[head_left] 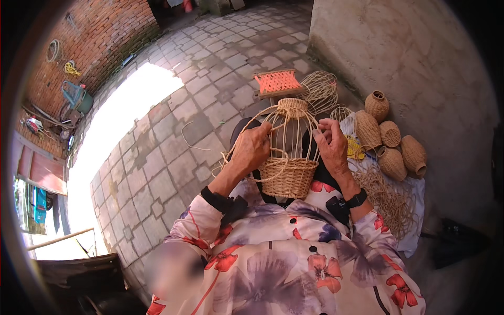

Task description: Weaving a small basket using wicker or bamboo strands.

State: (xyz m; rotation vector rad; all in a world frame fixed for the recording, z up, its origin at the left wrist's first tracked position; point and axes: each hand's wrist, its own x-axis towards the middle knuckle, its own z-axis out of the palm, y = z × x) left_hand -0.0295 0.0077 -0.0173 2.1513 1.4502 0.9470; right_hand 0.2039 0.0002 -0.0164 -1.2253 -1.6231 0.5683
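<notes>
Btwn your L hand (253, 147) & R hand (332, 147), wicker basket (287, 179) sits w/ long axis pointing away, both hands approx. equally near; fingers bent at opp. sides, can't tell what's pinched.

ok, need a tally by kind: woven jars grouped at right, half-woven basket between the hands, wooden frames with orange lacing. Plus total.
Woven jars: 5
Half-woven basket: 1
Orange-laced wooden frame: 1
Total: 7
</notes>
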